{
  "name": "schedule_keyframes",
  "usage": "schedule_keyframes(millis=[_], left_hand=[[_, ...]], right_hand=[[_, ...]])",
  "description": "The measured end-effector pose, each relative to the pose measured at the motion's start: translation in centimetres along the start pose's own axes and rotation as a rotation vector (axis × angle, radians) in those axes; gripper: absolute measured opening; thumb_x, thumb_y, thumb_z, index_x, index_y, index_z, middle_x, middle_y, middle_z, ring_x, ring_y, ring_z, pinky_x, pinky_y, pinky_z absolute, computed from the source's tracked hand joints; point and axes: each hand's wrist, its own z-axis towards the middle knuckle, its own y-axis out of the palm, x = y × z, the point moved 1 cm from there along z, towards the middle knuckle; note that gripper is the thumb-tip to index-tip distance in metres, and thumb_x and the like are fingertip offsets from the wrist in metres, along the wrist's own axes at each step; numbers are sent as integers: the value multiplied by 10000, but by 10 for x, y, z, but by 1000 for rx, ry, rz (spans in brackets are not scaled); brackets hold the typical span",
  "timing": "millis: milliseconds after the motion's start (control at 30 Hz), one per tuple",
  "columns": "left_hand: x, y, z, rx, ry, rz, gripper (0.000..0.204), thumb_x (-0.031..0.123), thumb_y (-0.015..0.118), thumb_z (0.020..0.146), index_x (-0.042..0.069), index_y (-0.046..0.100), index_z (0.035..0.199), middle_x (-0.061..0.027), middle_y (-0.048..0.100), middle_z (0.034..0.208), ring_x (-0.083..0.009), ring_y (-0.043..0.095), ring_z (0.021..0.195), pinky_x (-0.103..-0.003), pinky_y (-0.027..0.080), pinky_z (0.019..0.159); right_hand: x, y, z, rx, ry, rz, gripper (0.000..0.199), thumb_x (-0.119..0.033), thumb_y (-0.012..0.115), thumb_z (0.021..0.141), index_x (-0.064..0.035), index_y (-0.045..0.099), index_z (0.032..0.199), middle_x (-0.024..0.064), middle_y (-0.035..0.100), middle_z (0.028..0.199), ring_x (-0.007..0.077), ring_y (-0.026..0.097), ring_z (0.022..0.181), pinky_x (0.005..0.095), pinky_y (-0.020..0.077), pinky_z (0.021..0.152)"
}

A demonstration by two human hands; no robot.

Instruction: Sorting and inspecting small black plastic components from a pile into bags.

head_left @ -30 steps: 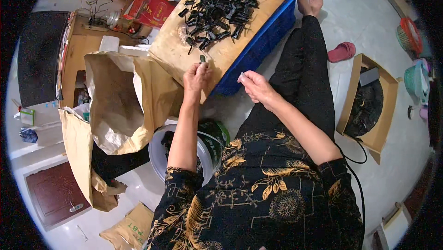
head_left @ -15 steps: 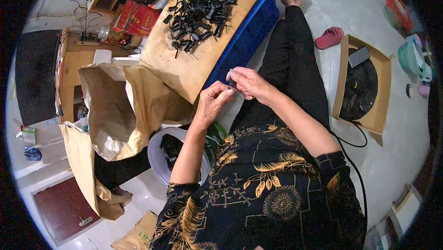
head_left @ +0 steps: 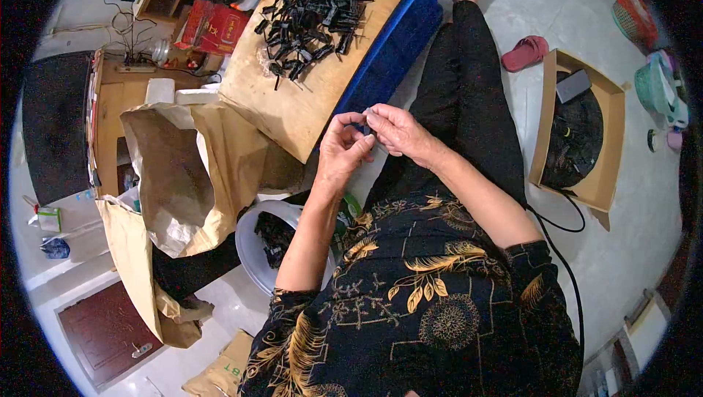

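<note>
My left hand (head_left: 345, 149) and my right hand (head_left: 401, 133) meet in front of me, just off the near corner of a wooden board (head_left: 278, 119). Between their fingertips is a small black piece (head_left: 367, 130), mostly covered by the fingers. Both hands are closed in a pinch on it. On the board lies a heap of small black plastic pieces (head_left: 315, 23) with thin protruding ends. Below my left forearm stands a white bucket (head_left: 251, 259) with more black pieces (head_left: 274, 239) inside.
A large open brown paper bag (head_left: 234, 155) stands left of my hands. A blue bin (head_left: 388, 60) is under the board. At right on the floor are a cardboard box (head_left: 614, 133) holding a black coil, a black cable (head_left: 560, 280) and a red slipper (head_left: 525, 54).
My left hand has shifted slightly up and right, its fingers now closer around the small piece against my right fingertips. The view has shifted a little.
</note>
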Motion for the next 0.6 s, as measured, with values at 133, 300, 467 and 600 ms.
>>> schedule_keyframes(millis=[133, 300, 467, 600], left_hand=[[-2, 0, 1, 22, -15, -18, 293, 58, 639, 773, 62, 505, 1034, 20, 500, 662, -67, 496, 550, -190, 399, 491], [-4, -3, 5, 119, -1, -63, 300, 42, 611, 790, 57, 543, 1082, 28, 503, 672, -60, 498, 565, -183, 391, 502], [-4, -4, 10, 141, 10, 6, 316, 22, 592, 797, 53, 543, 1107, 26, 507, 683, -55, 489, 585, -190, 418, 535], [-5, -4, 12, 145, 75, 105, 284, 21, 579, 806, 47, 562, 1088, 27, 509, 703, -49, 479, 612, -191, 429, 557]], right_hand=[[2, 0, 3, 10, -45, -30, 235, -310, 421, 929, -85, 482, 963, -80, 333, 548, 4, 272, 417, 169, 228, 362], [0, 7, 0, 41, 22, -7, 317, -297, 395, 938, -61, 424, 1146, -60, 350, 562, 11, 285, 420, 168, 225, 357], [7, 8, 6, 41, 20, -85, 323, -281, 394, 938, -58, 403, 1172, -50, 367, 572, 17, 298, 423, 170, 229, 358], [8, 9, 9, 55, 32, -64, 302, -258, 396, 936, -68, 410, 1171, -50, 375, 576, 18, 302, 426, 172, 231, 357]])
